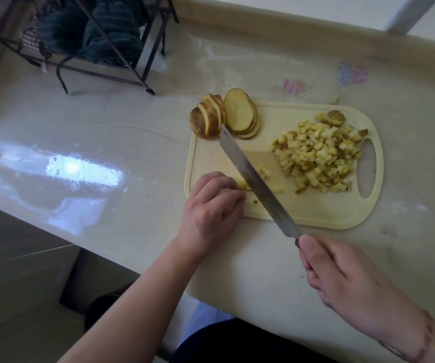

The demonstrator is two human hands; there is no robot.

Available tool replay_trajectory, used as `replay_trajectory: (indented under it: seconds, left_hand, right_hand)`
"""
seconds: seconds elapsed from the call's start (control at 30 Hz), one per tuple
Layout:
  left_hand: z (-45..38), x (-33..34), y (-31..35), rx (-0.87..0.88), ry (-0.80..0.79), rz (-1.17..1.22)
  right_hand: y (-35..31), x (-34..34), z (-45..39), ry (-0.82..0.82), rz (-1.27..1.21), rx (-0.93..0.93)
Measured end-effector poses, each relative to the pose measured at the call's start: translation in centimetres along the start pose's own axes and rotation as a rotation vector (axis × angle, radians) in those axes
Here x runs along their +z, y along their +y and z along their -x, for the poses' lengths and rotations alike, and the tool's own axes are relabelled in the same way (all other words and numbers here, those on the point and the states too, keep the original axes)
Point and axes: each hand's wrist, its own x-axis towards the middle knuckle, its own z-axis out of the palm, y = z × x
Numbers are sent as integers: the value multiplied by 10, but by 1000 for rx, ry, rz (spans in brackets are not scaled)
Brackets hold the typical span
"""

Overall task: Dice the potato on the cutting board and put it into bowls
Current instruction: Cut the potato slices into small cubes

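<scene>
Potato strips [242, 185] sit at board's near-left corner, pinned under left hand [211, 205], fingers curled down on them. Right hand [347, 273] grips knife [258, 184] by the handle, fist closed round it; blade runs diagonally over the board [316, 213], edge just right of the left fingertips, w/ a few loose bits beside it. Further out: dice pile [318, 155] heaped on right side near handle hole. Far-left corner still has slices [242, 119] stacked flat, plus fanned slices [208, 119] w/ skin on, partly overhanging the edge. Board lies on table [106, 153]. Judging: approx half diced; slices left to cut, no bowls in view, so transfer not started.
</scene>
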Motion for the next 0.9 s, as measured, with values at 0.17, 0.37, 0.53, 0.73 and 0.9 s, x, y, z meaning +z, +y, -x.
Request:
replay_trajectory:
  seconds: [0.17,0.37,0.53,0.73,0.9]
  left_hand:
    - [1,2,3,-41,-23,-8]
    - [-6,10,0,-49,-40,-9]
    - [-6,13,0,-42,-17,-2]
    - [-6,12,1,-55,-15,10]
    - [-1,9,2,-9,-42,-97]
  right_hand:
    - [-2,2,2,-2,73,-21]
    - [-3,-1,2,17,152,-13]
    - [0,2,-1,35,190,-21]
    - [-12,11,-21,73,203,-65]
    - [-2,5,-21,45,77,-41]
